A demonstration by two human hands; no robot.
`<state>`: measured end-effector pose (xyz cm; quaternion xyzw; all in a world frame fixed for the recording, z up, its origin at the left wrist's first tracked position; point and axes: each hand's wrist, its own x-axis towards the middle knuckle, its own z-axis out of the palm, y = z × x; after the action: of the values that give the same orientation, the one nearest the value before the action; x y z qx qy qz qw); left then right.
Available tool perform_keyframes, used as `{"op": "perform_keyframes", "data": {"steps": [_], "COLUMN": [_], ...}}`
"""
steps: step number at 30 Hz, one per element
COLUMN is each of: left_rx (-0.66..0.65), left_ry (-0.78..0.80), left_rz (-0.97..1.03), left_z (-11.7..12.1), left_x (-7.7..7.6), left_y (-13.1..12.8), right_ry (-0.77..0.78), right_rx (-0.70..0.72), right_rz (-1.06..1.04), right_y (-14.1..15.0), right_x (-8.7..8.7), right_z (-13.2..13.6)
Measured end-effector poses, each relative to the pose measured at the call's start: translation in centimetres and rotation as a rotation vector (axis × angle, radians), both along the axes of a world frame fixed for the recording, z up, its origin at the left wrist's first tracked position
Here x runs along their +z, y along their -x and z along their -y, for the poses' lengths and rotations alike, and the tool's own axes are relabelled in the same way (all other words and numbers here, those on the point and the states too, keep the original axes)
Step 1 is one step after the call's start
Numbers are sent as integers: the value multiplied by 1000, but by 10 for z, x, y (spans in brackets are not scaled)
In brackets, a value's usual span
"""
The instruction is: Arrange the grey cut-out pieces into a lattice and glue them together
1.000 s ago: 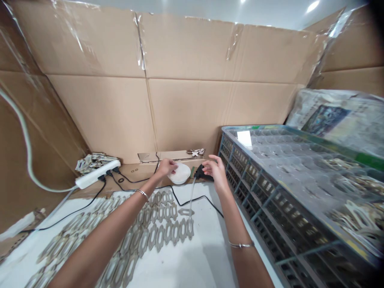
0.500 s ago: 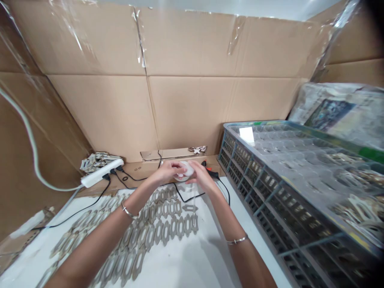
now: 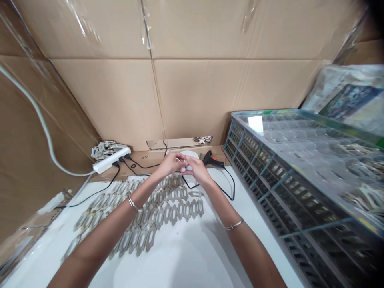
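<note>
pinching a small white piece (image 3: 183, 169) between the fingertips of the left hand (image 3: 170, 165) and right hand (image 3: 198, 171), both grips closed on it, just in front of a white bowl (image 3: 190, 154); a hot glue gun (image 3: 211, 159) lies just right, scalloped lattice pieces (image 3: 166, 214) nearer.

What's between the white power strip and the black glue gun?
In the head view, black cords, the person's left hand and right hand, and a white bowl behind them lie between the power strip and glue gun.
</note>
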<state>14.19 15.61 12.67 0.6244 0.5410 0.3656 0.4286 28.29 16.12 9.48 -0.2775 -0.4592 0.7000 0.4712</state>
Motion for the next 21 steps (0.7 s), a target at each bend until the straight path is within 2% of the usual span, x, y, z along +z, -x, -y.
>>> {"op": "perform_keyframes", "data": {"steps": [2, 5, 8, 14, 18, 21], "left_rx": [21, 125, 157, 108, 103, 89], "left_ry": [-42, -214, -346, -404, -443, -447], "left_rz": [-31, -109, -107, -42, -38, -66], "left_z": [0, 0, 4, 15, 16, 13], "left_x": [3, 9, 11, 5, -5, -13], "left_y": [4, 8, 8, -3, -5, -6], "right_ry": [54, 216, 346, 516, 570, 591], "right_rx": [-31, -60, -18, 165, 237, 279], "right_rz": [-56, -177, -260, -330, -392, -430], "right_y": [5, 12, 17, 20, 19, 20], "right_x": [0, 0, 0, 2, 4, -1], "right_z": [4, 8, 10, 8, 6, 4]}}
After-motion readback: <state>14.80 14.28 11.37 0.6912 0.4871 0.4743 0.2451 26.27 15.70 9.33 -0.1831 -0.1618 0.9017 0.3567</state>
